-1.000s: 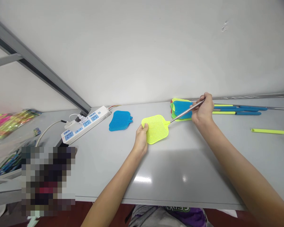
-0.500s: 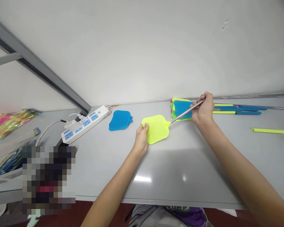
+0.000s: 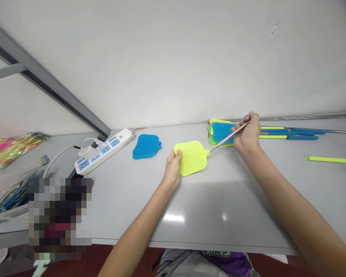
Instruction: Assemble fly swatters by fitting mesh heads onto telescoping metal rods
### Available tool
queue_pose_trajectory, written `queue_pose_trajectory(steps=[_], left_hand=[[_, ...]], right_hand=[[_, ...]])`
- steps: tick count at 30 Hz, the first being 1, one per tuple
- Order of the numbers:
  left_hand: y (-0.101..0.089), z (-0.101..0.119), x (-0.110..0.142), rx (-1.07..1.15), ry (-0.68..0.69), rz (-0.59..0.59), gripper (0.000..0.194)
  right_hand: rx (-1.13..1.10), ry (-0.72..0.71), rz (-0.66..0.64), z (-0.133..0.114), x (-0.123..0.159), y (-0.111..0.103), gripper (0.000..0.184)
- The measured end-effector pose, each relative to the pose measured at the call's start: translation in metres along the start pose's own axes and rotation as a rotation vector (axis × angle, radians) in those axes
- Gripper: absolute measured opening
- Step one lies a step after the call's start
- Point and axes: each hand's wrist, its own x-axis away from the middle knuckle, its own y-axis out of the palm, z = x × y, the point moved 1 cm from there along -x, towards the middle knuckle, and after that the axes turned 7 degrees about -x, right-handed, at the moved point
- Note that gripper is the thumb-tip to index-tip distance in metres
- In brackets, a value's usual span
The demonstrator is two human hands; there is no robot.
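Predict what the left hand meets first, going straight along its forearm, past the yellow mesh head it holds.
Likely the pale wall behind the table, though the height and depth of the left hand are unclear.

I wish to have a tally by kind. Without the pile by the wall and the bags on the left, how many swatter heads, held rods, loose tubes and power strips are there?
Swatter heads: 2, the yellow head in the left hand and the blue head
Metal rod in the right hand: 1
Yellow tube: 1
Power strip: 1
Total: 5
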Motion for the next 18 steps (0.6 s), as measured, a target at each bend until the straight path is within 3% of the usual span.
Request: queue_pose_trajectory(steps=[18], left_hand=[[0.0000, -0.0001, -0.0002, -0.008, -0.001, -0.001, 0.023]], right_hand=[[-0.001, -0.001, 0.006, 0.0019, -0.0021, -0.0010, 0.022]])
